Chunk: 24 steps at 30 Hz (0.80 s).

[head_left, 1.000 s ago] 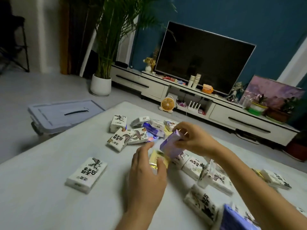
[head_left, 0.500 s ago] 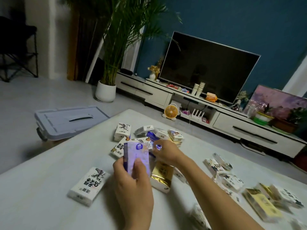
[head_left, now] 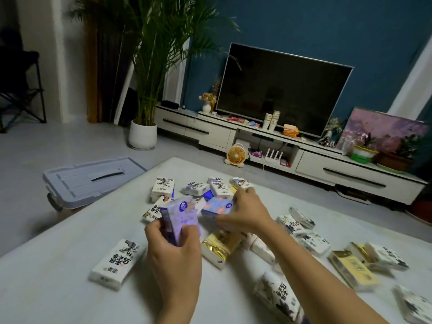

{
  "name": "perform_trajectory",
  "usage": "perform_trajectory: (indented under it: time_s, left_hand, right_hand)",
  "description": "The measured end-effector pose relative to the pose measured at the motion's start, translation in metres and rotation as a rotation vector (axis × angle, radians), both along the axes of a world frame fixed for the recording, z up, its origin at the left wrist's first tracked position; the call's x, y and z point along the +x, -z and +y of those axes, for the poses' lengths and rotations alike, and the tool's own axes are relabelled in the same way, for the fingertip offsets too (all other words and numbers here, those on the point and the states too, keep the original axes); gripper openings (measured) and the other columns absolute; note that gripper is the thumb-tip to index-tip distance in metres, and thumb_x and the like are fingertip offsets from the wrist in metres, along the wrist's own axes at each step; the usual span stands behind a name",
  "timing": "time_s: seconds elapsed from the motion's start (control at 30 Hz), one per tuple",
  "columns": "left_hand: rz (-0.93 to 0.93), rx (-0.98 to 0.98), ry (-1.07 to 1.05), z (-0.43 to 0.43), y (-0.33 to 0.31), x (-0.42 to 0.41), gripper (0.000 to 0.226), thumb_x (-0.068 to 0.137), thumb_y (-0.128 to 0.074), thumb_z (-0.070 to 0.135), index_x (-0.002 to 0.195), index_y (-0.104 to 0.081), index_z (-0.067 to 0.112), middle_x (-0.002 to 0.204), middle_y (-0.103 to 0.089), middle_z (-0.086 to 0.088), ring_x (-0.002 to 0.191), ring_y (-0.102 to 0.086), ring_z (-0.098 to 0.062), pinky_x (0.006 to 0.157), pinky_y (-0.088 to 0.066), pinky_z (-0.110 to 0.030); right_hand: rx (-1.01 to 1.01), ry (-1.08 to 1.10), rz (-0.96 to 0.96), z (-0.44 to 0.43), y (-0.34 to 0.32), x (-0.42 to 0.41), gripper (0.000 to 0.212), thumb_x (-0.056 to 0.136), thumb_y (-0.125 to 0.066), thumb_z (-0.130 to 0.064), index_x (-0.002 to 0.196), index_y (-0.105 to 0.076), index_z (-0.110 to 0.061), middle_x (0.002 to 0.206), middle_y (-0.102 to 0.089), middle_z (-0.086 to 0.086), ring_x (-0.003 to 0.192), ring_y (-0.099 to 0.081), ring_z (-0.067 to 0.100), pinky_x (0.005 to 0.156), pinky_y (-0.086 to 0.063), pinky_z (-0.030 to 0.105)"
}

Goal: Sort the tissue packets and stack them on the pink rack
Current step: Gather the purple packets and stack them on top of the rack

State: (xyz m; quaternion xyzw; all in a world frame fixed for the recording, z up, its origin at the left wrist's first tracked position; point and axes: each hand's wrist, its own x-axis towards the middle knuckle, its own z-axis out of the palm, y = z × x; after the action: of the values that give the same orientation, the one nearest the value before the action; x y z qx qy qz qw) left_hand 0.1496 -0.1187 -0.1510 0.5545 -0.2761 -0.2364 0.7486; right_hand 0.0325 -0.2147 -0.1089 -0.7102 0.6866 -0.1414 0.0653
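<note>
Tissue packets (head_left: 117,263) crowd the pale, matte table (head_left: 58,272) in your head view: soft white rectangles with black brush lettering, and a crinkled gold foil packet (head_left: 221,245) near your right wrist. Your left hand (head_left: 174,256) curls round a glossy purple packet (head_left: 181,217), held upright above the tabletop. Your right hand (head_left: 244,212) pinches a flat blue packet (head_left: 216,206) amid the far cluster. Off the table's left edge lies a grey plastic lid (head_left: 91,177).

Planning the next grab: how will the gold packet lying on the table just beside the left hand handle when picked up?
The gold packet looks glossy, with crinkled foil at its end, so it is probably somewhat slippery. It is likely light and squashy: the left hand holds a similar purple packet up in its fingers. Flat and boxy, it should not roll.
</note>
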Motion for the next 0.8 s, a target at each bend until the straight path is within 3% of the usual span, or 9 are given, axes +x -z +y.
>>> perform_trajectory:
  time_s: [0.13, 0.23, 0.33, 0.4, 0.47, 0.53, 0.6, 0.7, 0.8]
  left_hand:
    - [-0.012, -0.07, 0.099, 0.008, -0.023, -0.007, 0.032, 0.078, -0.06, 0.0, 0.103, -0.046, 0.014, 0.085, -0.059, -0.004, 0.075, -0.055, -0.024, 0.057, -0.036, -0.013]
    - [-0.052, -0.137, 0.289, 0.031, -0.036, -0.004, 0.062, 0.076, -0.055, 0.011, 0.132, -0.035, 0.027, 0.094, -0.064, 0.001, 0.079, -0.063, -0.01, 0.062, -0.046, -0.008]
    - [-0.029, -0.163, 0.474, 0.068, -0.038, -0.013, 0.051, 0.079, -0.054, 0.0, 0.115, -0.047, 0.036, 0.114, -0.06, -0.005, 0.09, -0.063, -0.011, 0.066, -0.054, -0.017]
    - [0.21, -0.1, 0.637, 0.097, -0.042, -0.034, 0.043, 0.084, -0.048, -0.011, 0.099, -0.051, 0.03, 0.108, -0.059, -0.01, 0.086, -0.062, -0.024, 0.056, -0.057, -0.027]
    - [0.317, 0.026, 0.8, 0.124, -0.05, -0.065, 0.036, 0.086, -0.048, -0.009, 0.103, -0.053, 0.023, 0.103, -0.061, -0.012, 0.081, -0.06, -0.027, 0.058, -0.055, -0.034]
    - [0.261, 0.1, 0.947, 0.149, -0.067, -0.104, 0.03, 0.087, -0.053, -0.002, 0.112, -0.054, 0.015, 0.099, -0.064, -0.013, 0.076, -0.059, -0.024, 0.057, -0.05, -0.029]
    - [0.214, 0.085, 1.081, 0.171, -0.093, -0.141, 0.022, 0.088, -0.054, 0.002, 0.106, -0.056, 0.015, 0.092, -0.067, -0.011, 0.074, -0.061, -0.023, 0.052, -0.052, -0.025]
    - [0.156, 0.053, 1.27, 0.194, -0.139, -0.194, 0.015, 0.088, -0.055, 0.004, 0.097, -0.058, 0.015, 0.079, -0.072, -0.009, 0.071, -0.064, -0.024, 0.058, -0.054, -0.029]
    - [0.081, 0.05, 1.373, 0.205, -0.169, -0.247, 0.015, 0.086, -0.058, 0.003, 0.098, -0.057, 0.011, 0.087, -0.07, -0.015, 0.066, -0.067, -0.021, 0.055, -0.056, -0.025]
  right_hand:
    - [-0.094, -0.05, -0.079, 0.063, -0.041, -0.041, 0.043, 0.066, -0.073, -0.04, 0.093, -0.048, -0.016, 0.091, -0.052, 0.002, 0.072, -0.048, 0.012, 0.055, -0.039, 0.027]
    - [-0.046, -0.116, 0.003, 0.128, -0.081, -0.074, 0.046, 0.076, -0.068, -0.045, 0.111, -0.048, -0.022, 0.089, -0.057, -0.002, 0.073, -0.054, 0.01, 0.059, -0.044, 0.026]
    - [-0.011, -0.137, 0.094, 0.197, -0.121, -0.109, 0.045, 0.081, -0.062, -0.049, 0.119, -0.047, -0.031, 0.087, -0.055, -0.009, 0.069, -0.053, 0.001, 0.053, -0.037, 0.013]
    - [-0.048, -0.122, 0.19, 0.24, -0.145, -0.136, 0.041, 0.081, -0.06, -0.052, 0.116, -0.051, -0.033, 0.102, -0.058, -0.009, 0.078, -0.054, 0.003, 0.06, -0.042, 0.014]
    - [-0.103, -0.071, 0.244, 0.282, -0.165, -0.167, 0.041, 0.081, -0.058, -0.053, 0.116, -0.054, -0.033, 0.111, -0.058, -0.009, 0.088, -0.053, 0.006, 0.07, -0.046, 0.019]
    - [-0.156, 0.002, 0.265, 0.323, -0.182, -0.201, 0.041, 0.082, -0.058, -0.05, 0.118, -0.056, -0.029, 0.112, -0.059, -0.009, 0.092, -0.052, 0.007, 0.07, -0.041, 0.015]
    - [-0.208, 0.103, 0.23, 0.357, -0.195, -0.241, 0.04, 0.083, -0.06, -0.045, 0.118, -0.057, -0.025, 0.111, -0.061, -0.008, 0.093, -0.053, 0.008, 0.072, -0.04, 0.016]
    - [-0.334, 0.35, 0.084, 0.405, -0.209, -0.306, 0.034, 0.081, -0.064, -0.042, 0.109, -0.062, -0.023, 0.088, -0.063, -0.01, 0.075, -0.055, 0.007, 0.064, -0.038, 0.012]
    - [-0.39, 0.597, -0.034, 0.443, -0.207, -0.363, 0.032, 0.081, -0.063, -0.046, 0.103, -0.065, -0.023, 0.076, -0.061, -0.008, 0.067, -0.054, 0.008, 0.059, -0.04, 0.019]
